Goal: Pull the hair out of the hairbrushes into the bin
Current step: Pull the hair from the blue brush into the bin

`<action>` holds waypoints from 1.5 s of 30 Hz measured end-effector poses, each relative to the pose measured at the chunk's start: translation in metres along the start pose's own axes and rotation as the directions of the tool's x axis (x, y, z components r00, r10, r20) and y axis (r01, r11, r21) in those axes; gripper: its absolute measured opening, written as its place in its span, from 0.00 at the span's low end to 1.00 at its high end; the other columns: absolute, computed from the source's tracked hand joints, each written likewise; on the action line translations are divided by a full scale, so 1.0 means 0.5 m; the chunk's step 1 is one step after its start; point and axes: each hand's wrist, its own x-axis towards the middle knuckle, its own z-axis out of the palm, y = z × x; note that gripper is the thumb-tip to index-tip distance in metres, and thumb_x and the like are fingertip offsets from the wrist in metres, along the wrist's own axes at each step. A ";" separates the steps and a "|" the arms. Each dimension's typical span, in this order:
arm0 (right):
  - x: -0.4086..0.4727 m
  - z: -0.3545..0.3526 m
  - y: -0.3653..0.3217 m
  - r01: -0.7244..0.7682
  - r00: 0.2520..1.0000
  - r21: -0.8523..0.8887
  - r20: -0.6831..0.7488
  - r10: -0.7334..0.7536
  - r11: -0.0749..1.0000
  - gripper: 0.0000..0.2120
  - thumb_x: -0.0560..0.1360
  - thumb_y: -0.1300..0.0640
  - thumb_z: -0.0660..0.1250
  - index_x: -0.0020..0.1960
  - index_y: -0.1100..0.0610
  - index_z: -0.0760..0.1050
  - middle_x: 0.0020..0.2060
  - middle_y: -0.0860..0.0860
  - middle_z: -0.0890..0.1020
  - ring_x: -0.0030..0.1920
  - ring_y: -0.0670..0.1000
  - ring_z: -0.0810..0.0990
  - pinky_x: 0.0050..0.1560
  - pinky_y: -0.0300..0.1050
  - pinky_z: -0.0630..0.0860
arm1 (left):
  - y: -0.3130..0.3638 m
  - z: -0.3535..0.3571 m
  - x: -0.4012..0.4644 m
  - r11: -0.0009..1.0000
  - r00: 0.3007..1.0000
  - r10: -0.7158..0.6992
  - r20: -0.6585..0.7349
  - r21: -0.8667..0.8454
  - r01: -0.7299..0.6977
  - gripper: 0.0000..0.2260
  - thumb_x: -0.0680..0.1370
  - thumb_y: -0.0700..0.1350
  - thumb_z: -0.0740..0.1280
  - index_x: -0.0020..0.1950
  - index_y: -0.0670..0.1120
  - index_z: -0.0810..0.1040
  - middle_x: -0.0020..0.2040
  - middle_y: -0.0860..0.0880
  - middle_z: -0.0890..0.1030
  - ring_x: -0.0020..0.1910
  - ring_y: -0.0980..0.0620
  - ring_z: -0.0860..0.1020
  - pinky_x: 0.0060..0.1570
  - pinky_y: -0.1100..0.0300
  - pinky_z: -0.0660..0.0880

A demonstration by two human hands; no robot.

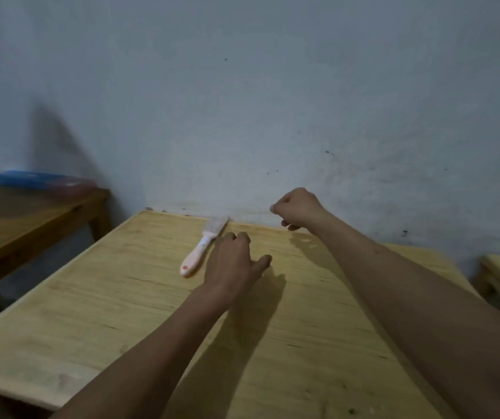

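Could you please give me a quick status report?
Left hand open beside pink hairbrush, not gripping. Right hand fisted, apparently empty. No bin in view.

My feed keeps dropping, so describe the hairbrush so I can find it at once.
On the light wooden table against the grey wall, look to the far edge. The hairbrush lies flat there, just left of the left hand: the only pale pink thing, handle towards the camera.

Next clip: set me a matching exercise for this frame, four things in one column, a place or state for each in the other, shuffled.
1. pink-handled hairbrush
2. left hand
3. right hand
4. flat blue box

A. on the dark wooden table at left
B. fingers curled, raised near the wall
C. lying on the pale wooden table
D. just right of the brush handle

Pairs: 1-C, 2-D, 3-B, 4-A
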 end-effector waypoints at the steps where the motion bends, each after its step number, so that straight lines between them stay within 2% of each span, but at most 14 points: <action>1: -0.011 -0.034 0.013 0.009 1.000 -0.055 -0.001 -0.009 0.998 0.16 0.79 0.55 0.70 0.57 0.68 0.83 0.49 0.61 0.87 0.46 0.58 0.88 0.52 0.55 0.86 | 0.032 0.016 -0.004 1.000 0.999 0.013 0.034 -0.019 -0.012 0.27 0.75 0.62 0.70 0.63 0.42 0.77 0.60 0.42 0.80 0.57 0.44 0.77 0.54 0.47 0.77; 4: -0.039 -0.133 0.062 0.002 1.000 -0.235 0.031 0.005 0.972 0.17 0.78 0.53 0.72 0.57 0.66 0.84 0.52 0.61 0.87 0.48 0.59 0.87 0.53 0.55 0.86 | 0.133 0.068 -0.019 0.997 0.988 0.047 0.145 -0.063 -0.039 0.26 0.76 0.65 0.67 0.57 0.43 0.78 0.54 0.45 0.80 0.53 0.45 0.79 0.52 0.47 0.79; 6: -0.054 -0.193 0.106 -0.018 0.999 -0.319 0.031 0.029 0.948 0.17 0.77 0.52 0.74 0.56 0.65 0.83 0.52 0.60 0.86 0.49 0.59 0.86 0.52 0.54 0.86 | 0.202 0.104 -0.027 0.997 0.974 0.052 0.220 -0.075 -0.036 0.24 0.76 0.66 0.66 0.46 0.44 0.76 0.46 0.47 0.79 0.48 0.45 0.80 0.46 0.50 0.79; 9: -0.071 -0.259 0.179 -0.080 0.996 -0.365 0.002 0.087 0.927 0.21 0.75 0.48 0.76 0.57 0.65 0.83 0.52 0.59 0.85 0.48 0.58 0.84 0.44 0.50 0.84 | 0.296 0.156 -0.042 0.998 0.961 0.042 0.273 -0.061 -0.027 0.27 0.76 0.68 0.64 0.35 0.45 0.69 0.35 0.49 0.73 0.37 0.47 0.76 0.32 0.56 0.68; 13: -0.080 -0.275 0.264 -0.167 0.983 -0.356 0.012 0.184 0.920 0.26 0.73 0.42 0.76 0.54 0.66 0.82 0.51 0.60 0.85 0.49 0.58 0.84 0.45 0.50 0.84 | 0.384 0.219 -0.052 0.994 0.949 0.089 0.302 -0.094 -0.064 0.29 0.75 0.70 0.63 0.50 0.42 0.79 0.50 0.43 0.82 0.50 0.43 0.81 0.43 0.52 0.73; 18: -0.069 -0.244 0.310 -0.197 0.962 -0.351 0.113 0.250 0.915 0.24 0.70 0.42 0.79 0.45 0.63 0.78 0.47 0.60 0.84 0.49 0.59 0.86 0.47 0.52 0.85 | 0.425 0.273 -0.054 0.995 0.945 0.093 0.314 -0.070 -0.075 0.30 0.73 0.70 0.66 0.55 0.44 0.79 0.54 0.43 0.83 0.54 0.42 0.79 0.57 0.48 0.72; 21: -0.064 -0.238 0.307 -0.220 0.959 -0.310 0.107 0.264 0.925 0.18 0.69 0.51 0.80 0.42 0.62 0.76 0.46 0.61 0.84 0.46 0.60 0.86 0.47 0.54 0.86 | 0.426 0.274 -0.057 0.997 0.941 0.059 0.333 -0.058 -0.042 0.31 0.72 0.70 0.67 0.57 0.43 0.78 0.56 0.43 0.82 0.57 0.41 0.77 0.59 0.48 0.69; 25: -0.064 -0.241 0.285 -0.261 0.956 -0.146 0.097 0.276 0.954 0.14 0.68 0.55 0.79 0.43 0.64 0.79 0.41 0.61 0.84 0.38 0.58 0.84 0.44 0.52 0.85 | 0.414 0.266 -0.058 0.976 0.933 0.040 0.358 -0.214 0.041 0.23 0.73 0.64 0.71 0.50 0.44 0.78 0.50 0.44 0.83 0.51 0.43 0.81 0.52 0.49 0.77; 29: -0.082 -0.244 0.229 -0.234 0.970 0.025 0.075 0.232 0.972 0.14 0.70 0.55 0.79 0.45 0.65 0.80 0.38 0.59 0.85 0.28 0.52 0.83 0.30 0.42 0.83 | 0.377 0.235 -0.061 0.867 0.939 -0.007 0.343 -0.465 0.177 0.12 0.79 0.51 0.69 0.51 0.43 0.75 0.46 0.47 0.79 0.44 0.47 0.79 0.40 0.56 0.75; 32: -0.111 -0.239 0.174 -0.185 0.978 0.092 0.112 0.175 0.978 0.15 0.71 0.55 0.81 0.46 0.65 0.81 0.39 0.58 0.86 0.25 0.49 0.84 0.30 0.41 0.84 | 0.338 0.202 -0.073 0.728 0.942 -0.098 0.319 -0.622 0.287 0.13 0.80 0.49 0.68 0.56 0.41 0.76 0.50 0.44 0.82 0.45 0.47 0.81 0.39 0.56 0.73; 36: -0.149 -0.212 0.098 -0.140 0.965 0.089 0.235 0.116 0.986 0.25 0.67 0.49 0.83 0.53 0.66 0.82 0.47 0.59 0.88 0.32 0.51 0.88 0.34 0.42 0.84 | 0.277 0.135 -0.100 0.542 0.936 -0.187 0.299 -0.763 0.352 0.09 0.82 0.50 0.65 0.55 0.45 0.74 0.44 0.43 0.83 0.34 0.48 0.81 0.41 0.51 0.79; 39: -0.173 -0.176 0.039 -0.107 0.933 0.118 0.355 0.059 0.987 0.30 0.66 0.44 0.83 0.56 0.66 0.83 0.48 0.59 0.89 0.43 0.54 0.90 0.44 0.46 0.86 | 0.210 0.074 -0.125 0.449 0.937 -0.255 0.241 -0.828 0.335 0.07 0.82 0.48 0.63 0.56 0.46 0.75 0.35 0.45 0.77 0.30 0.47 0.77 0.35 0.52 0.76; 42: -0.192 -0.134 -0.022 -0.044 0.909 0.243 0.413 -0.062 0.969 0.29 0.69 0.44 0.81 0.58 0.65 0.83 0.52 0.60 0.88 0.51 0.57 0.89 0.45 0.47 0.86 | 0.124 0.012 -0.159 0.422 0.932 -0.305 0.197 -0.849 0.318 0.06 0.82 0.46 0.63 0.52 0.45 0.76 0.30 0.47 0.72 0.25 0.49 0.72 0.31 0.55 0.70; 45: -0.209 -0.071 -0.084 0.010 0.891 0.374 0.417 -0.178 0.927 0.24 0.74 0.49 0.78 0.60 0.66 0.82 0.53 0.62 0.86 0.48 0.57 0.88 0.44 0.47 0.86 | 0.032 -0.050 -0.207 0.393 0.925 -0.350 0.145 -0.874 0.286 0.06 0.81 0.44 0.64 0.50 0.41 0.76 0.32 0.44 0.69 0.23 0.49 0.68 0.27 0.56 0.66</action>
